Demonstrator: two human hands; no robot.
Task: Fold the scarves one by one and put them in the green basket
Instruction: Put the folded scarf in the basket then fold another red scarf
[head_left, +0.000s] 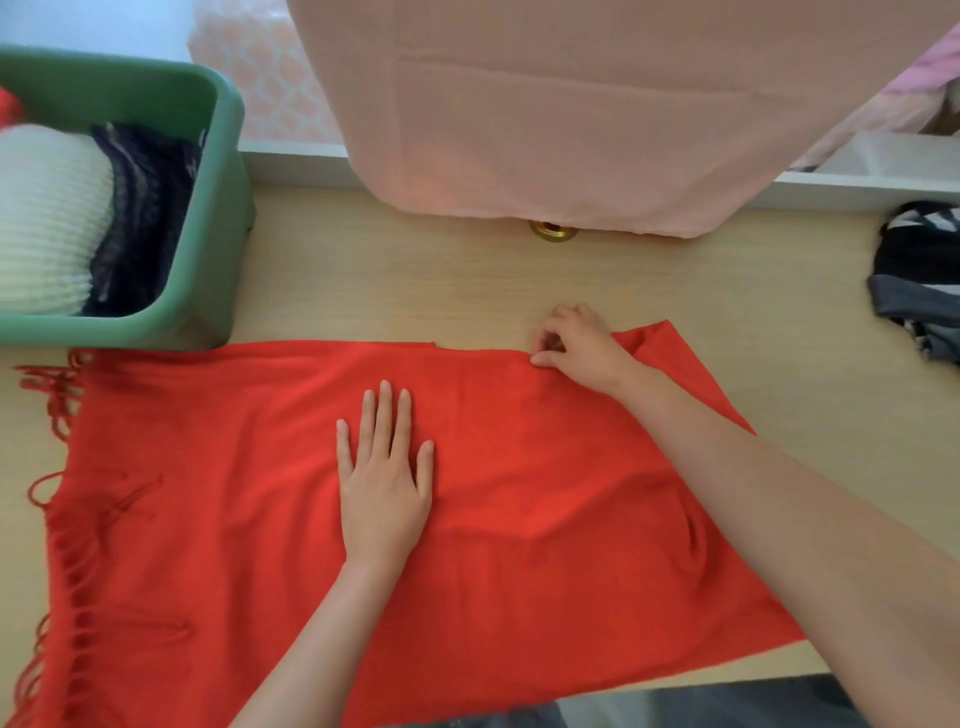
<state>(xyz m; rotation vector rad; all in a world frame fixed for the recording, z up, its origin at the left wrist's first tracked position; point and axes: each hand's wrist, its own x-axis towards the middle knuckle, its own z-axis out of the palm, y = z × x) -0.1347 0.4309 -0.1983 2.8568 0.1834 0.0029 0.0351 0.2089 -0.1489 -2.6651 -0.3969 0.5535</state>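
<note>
Two hands meet the red scarf (234, 493) spread on the table (415, 280): my left hand (384, 483) presses flat on its middle, fingers straight; my right hand (579, 348) pinches its far edge. Farther left, the green basket (223, 208) holds folded scarves (47, 218).

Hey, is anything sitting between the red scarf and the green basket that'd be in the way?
Nothing visible does. The red scarf lies flat on the table, its far left corner right beside the near wall of the green basket. A white scarf and a dark scarf fill the part of the basket that shows.
</note>
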